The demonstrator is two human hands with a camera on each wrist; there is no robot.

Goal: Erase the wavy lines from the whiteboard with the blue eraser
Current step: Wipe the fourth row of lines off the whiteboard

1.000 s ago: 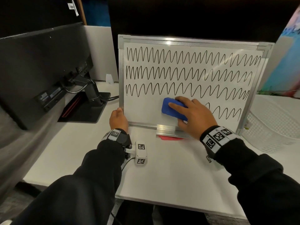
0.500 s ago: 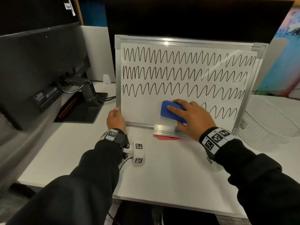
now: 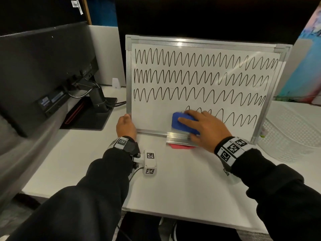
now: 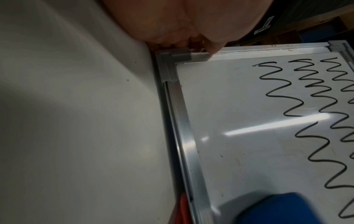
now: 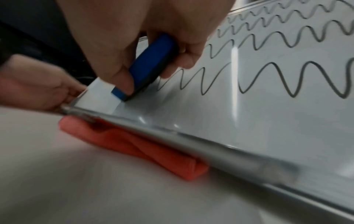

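Note:
The whiteboard (image 3: 152,117) leans back on the white desk in its aluminium frame. Three full rows of black wavy lines (image 3: 199,77) cross it. A fourth row (image 3: 239,119) survives only on the right; the lower left is wiped bare. My right hand (image 3: 205,126) grips the blue eraser (image 3: 182,124) and presses it flat on the board just above the bottom rail, at the left end of that row. In the right wrist view the fingers (image 5: 184,60) and thumb pinch the eraser (image 5: 151,60) by its sides. My left hand (image 3: 126,126) holds the frame's lower left corner (image 4: 172,68).
A folded red cloth (image 3: 178,146) lies under the board's bottom rail. A dark monitor (image 3: 43,72) on its stand fills the left of the desk. A white mesh basket (image 3: 291,136) sits close to the board's right edge. Bare desk (image 3: 182,188) lies in front.
My right hand has slid the eraser slightly down toward the bottom rail, so peaks of the fourth row now show above it. The left hand keeps its hold on the corner.

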